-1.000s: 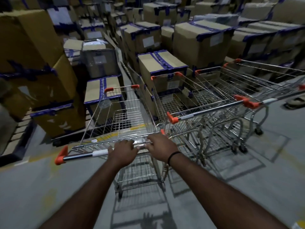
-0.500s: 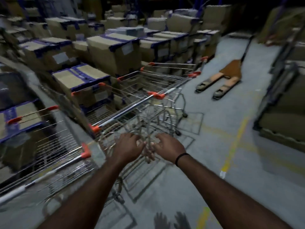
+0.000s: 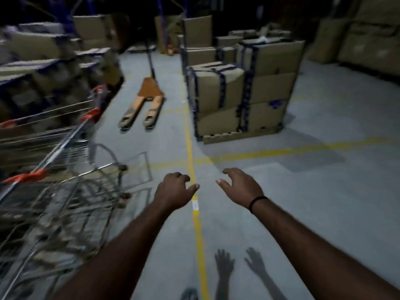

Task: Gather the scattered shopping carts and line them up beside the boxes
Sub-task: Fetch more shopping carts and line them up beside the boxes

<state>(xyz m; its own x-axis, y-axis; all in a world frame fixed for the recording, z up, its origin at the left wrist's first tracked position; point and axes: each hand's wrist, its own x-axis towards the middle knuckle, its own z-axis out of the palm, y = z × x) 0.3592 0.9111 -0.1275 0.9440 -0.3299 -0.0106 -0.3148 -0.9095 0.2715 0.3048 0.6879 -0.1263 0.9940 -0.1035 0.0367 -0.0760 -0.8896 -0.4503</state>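
Both hands empty, off to fetch next cart.
Left hand (image 3: 175, 191) & right hand (image 3: 240, 187) spread loose; I skirt parked shopping carts (image 3: 65, 169), pallet jack (image 3: 145, 100).

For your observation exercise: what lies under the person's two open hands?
Bare grey floor and a yellow line run beneath the left hand and right hand. The forearms hide some floor.

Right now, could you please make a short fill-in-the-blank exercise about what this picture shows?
1. Both the left hand and the right hand are open and hold ____.
2. The shopping carts stand on the ____ side of the view.
3. The line painted on the floor between the hands is ____ in colour.
4. The black band is worn on the ____ wrist.

Missing words: nothing; left; yellow; right
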